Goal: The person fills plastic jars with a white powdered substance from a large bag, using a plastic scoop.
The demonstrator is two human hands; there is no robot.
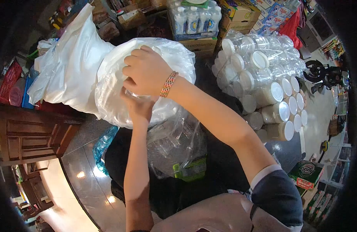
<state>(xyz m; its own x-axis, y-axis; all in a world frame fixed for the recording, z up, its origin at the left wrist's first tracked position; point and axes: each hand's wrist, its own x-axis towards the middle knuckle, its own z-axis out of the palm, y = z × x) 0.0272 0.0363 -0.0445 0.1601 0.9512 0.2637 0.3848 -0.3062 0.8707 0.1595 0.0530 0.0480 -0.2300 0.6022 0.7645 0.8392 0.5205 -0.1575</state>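
A large, round, full plastic bag (174,58), white inside with a shiny clear skin, fills the middle of the view. My right hand (149,71), with a woven bracelet at its wrist, is closed over the bag's near face, fingers curled in. Just below it, my left hand (138,106) is closed on the bag's plastic too, its fingertips partly hidden by the right hand. The exact pinched part is covered by the fingers. Loose clear plastic (174,143) lies below the bag, over my lap.
A tall white sack (72,62) leans against the bag's left side. Stacked clear jars with white lids (277,92) stand at right. Behind are shrink-wrapped bottles (196,19) and cartons (238,15). A wooden cabinet (35,133) and blue plastic (105,149) are at left.
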